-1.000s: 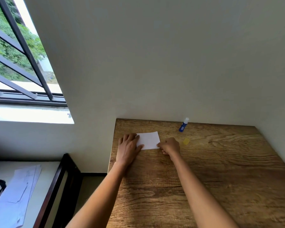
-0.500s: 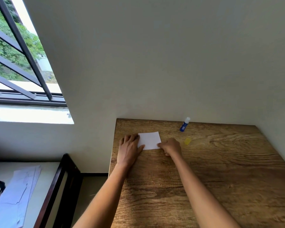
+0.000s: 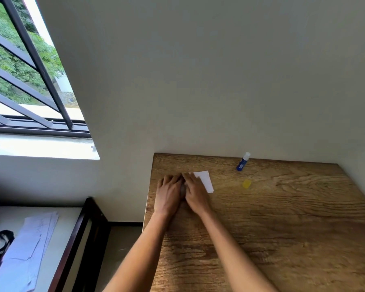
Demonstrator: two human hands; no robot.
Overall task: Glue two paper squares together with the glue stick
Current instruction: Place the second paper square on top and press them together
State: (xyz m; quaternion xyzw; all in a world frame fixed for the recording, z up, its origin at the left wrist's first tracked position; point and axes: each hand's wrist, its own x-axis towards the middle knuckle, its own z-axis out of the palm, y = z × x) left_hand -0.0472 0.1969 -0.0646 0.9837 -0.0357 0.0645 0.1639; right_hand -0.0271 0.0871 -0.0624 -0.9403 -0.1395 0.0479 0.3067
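Pressing white paper (image 3: 205, 181) — both hands' fingers flat, glue stick (image 3: 242, 162) label unreadable

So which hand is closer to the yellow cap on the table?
Right. The right hand lies flat on the white paper, left of the yellow cap; the left hand sits beyond it, farther left.

barred window (image 3: 25, 66), paper stack (image 3: 30, 249), dark strap (image 3: 2, 239)
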